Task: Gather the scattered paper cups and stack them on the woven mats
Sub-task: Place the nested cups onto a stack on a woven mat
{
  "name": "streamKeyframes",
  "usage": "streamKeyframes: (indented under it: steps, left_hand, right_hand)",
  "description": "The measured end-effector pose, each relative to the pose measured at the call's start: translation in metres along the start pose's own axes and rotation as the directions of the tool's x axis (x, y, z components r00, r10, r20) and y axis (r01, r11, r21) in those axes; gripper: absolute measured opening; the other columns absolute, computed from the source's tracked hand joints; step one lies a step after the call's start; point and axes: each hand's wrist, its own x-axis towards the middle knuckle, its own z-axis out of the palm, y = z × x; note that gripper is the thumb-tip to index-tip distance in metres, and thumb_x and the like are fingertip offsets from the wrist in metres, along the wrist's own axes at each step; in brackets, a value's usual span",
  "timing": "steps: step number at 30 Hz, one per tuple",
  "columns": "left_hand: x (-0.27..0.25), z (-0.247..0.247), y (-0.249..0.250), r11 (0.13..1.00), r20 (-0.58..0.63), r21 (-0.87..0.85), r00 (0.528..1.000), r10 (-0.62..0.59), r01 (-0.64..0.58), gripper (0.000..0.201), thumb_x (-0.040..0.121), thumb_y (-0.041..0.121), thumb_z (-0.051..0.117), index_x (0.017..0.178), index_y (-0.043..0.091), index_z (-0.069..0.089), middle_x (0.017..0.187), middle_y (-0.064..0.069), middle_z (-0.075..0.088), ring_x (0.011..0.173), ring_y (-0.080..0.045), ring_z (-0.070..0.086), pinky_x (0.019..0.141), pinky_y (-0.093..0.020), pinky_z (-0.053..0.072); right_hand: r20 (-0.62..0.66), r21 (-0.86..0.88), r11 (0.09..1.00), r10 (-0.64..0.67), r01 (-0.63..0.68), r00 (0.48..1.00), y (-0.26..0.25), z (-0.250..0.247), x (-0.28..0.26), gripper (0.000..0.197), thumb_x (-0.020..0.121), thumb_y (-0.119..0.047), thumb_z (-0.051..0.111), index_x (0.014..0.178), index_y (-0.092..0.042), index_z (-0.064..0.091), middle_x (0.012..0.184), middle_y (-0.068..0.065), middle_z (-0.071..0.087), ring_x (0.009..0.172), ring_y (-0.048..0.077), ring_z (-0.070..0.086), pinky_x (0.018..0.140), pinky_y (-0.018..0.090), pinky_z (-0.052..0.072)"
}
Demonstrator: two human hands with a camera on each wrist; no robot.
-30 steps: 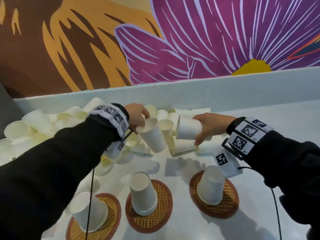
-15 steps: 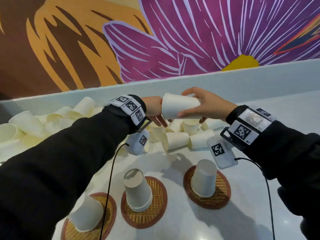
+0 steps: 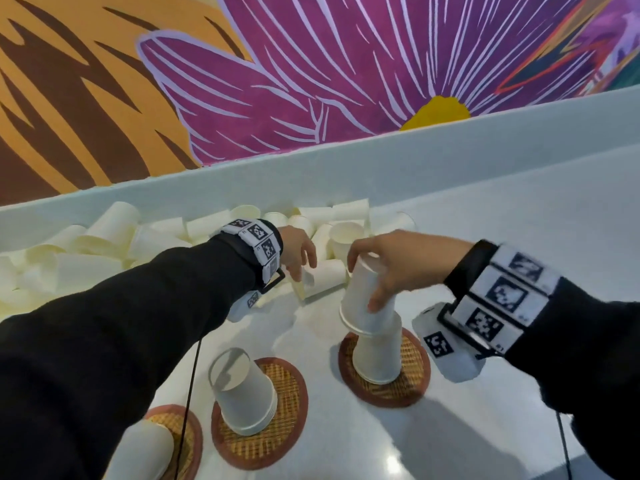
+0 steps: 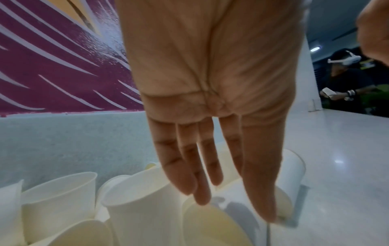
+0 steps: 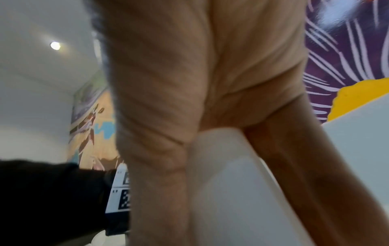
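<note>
My right hand [image 3: 381, 268] grips an upside-down white paper cup [image 3: 363, 299] from above and holds it over the inverted cup stack [image 3: 379, 358] on the right woven mat [image 3: 412, 386]; its rim overlaps the stack's top. In the right wrist view the held cup [image 5: 231, 191] fills the space between thumb and fingers. My left hand [image 3: 299, 254] reaches into the pile of loose cups [image 3: 104, 237] with fingers [image 4: 189, 166] straight, hanging just above a lying cup [image 4: 210, 224]. An inverted cup stack [image 3: 242, 393] stands on the middle mat [image 3: 287, 410], and another cup [image 3: 145, 452] on the left mat [image 3: 180, 427].
A low white ledge [image 3: 346, 174] runs behind the cup pile, under a painted flower wall. Bare white table [image 3: 519, 220] spreads to the right. A black cable [image 3: 188, 393] hangs from my left wrist across the left mat. Another person [image 4: 347, 79] stands far off.
My right hand turned the cup upside down and brought it down from mid-air onto the right mat's stack. My left hand let go of it and dropped to the loose pile.
</note>
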Motion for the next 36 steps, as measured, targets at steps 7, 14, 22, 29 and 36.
streamKeyframes:
  steps: [7,14,22,29,36]
  left_hand:
    - [0.024,0.012,0.003,0.966,0.072,0.258,0.997,0.005,-0.023,0.079,0.072,0.018,0.080,0.139,0.027,0.041,0.138,-0.004,0.050,0.122,-0.025,0.051,0.101,-0.037,0.044]
    - [0.038,0.028,-0.006,0.981,-0.012,0.194,1.000,0.002,0.000,0.076,0.077,0.040,0.074,0.140,0.023,0.035,0.135,-0.008,0.050,0.120,-0.028,0.050,0.097,-0.035,0.041]
    - [0.045,0.045,-0.005,0.985,-0.003,0.172,1.000,-0.014,0.015,0.085,0.072,0.052,0.073,0.140,0.016,0.037,0.133,-0.005,0.053,0.119,-0.026,0.051,0.101,-0.037,0.041]
    - [0.018,0.013,-0.002,0.995,0.036,0.097,0.999,-0.004,0.000,0.059,0.080,0.034,0.071,0.130,0.014,0.046,0.093,0.001,0.060,0.073,-0.016,0.056,0.049,-0.017,0.038]
    - [-0.041,-0.028,-0.029,0.870,0.010,-0.492,0.999,0.042,-0.032,0.036,0.086,0.030,0.065,0.116,0.014,0.056,0.094,-0.002,0.069,0.077,-0.020,0.067,0.073,-0.032,0.054]
  right_hand:
    - [0.030,-0.174,0.981,-0.084,0.088,0.996,-0.009,0.006,0.013,0.058,0.068,-0.023,0.081,0.115,-0.025,0.048,0.092,-0.007,0.049,0.086,0.016,0.045,0.054,0.018,0.030]
    - [0.058,-0.098,0.995,-0.009,0.015,0.998,0.008,0.021,0.024,0.054,0.065,-0.016,0.082,0.107,-0.023,0.049,0.094,-0.004,0.046,0.087,0.019,0.049,0.055,0.023,0.037]
    - [0.237,-0.095,0.994,0.079,-0.058,0.968,0.025,0.074,0.039,0.060,0.069,-0.006,0.079,0.116,-0.020,0.045,0.119,0.006,0.048,0.100,0.023,0.046,0.076,0.032,0.042]
    - [0.066,0.026,0.998,0.047,-0.049,0.997,0.015,0.050,0.042,0.095,0.065,-0.045,0.081,0.141,-0.021,0.031,0.134,0.003,0.043,0.118,0.021,0.046,0.095,0.034,0.043]
    - [-0.317,0.173,0.985,0.032,0.024,0.948,0.000,0.017,0.060,0.087,0.069,-0.032,0.081,0.138,-0.012,0.032,0.132,0.013,0.045,0.116,0.027,0.048,0.092,0.032,0.041]
